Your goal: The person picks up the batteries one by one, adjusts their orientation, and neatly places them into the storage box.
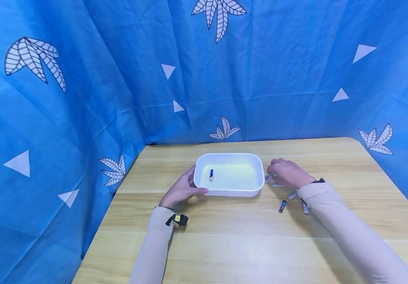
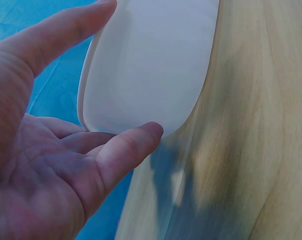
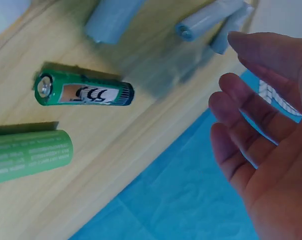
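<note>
A white plastic box sits on the table, with one battery lying inside near its left end. My left hand grips that left end, thumb against the near side and fingers around the corner. To the right of the box, my right hand hovers low over several loose batteries. In the right wrist view its fingers are loosely bent beside two grey-looking batteries, with nothing seen between them. A dark-labelled battery lies nearer me; it looks like the green battery in the right wrist view.
Another battery lies beside my right sleeve, partly covered by it. A thicker-looking green battery shows at the left of the right wrist view. The wooden table ends at a blue patterned curtain behind and at the sides.
</note>
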Demonstrator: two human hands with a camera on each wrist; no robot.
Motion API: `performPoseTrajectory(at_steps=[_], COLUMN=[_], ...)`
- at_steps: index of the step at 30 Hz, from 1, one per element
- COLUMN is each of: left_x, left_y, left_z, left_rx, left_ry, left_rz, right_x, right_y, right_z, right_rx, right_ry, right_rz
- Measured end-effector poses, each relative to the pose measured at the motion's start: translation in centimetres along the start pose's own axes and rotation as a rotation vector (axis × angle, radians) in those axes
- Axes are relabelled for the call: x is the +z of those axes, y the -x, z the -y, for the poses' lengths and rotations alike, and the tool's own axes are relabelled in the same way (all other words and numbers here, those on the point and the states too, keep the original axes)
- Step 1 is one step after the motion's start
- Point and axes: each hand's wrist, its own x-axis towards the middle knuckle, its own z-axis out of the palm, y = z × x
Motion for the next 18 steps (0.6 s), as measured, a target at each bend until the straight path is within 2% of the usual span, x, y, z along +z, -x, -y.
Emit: performPoseTrajectory(at_steps=[5,11,18], left_x=[0.0,-0.1,-0.2], left_y=[0.0,-0.1,-0.1], left_z=[0.3,0.3,0.4], left_rx=[-0.001,0.006,0.013], left_ry=[0.007,0.005,-0.003], left_rz=[0.008,0.004,0.010], right_x=[0.6,0.6,-0.4], right_y=[-0.3,-0.2,-0.3], right_z=[-0.1,0.0,0.3], right_rx=[0.005,0.067,0.114], right_ry=[0.038,0.056,-0.042], right_rz=[0.016,0.070,0.142])
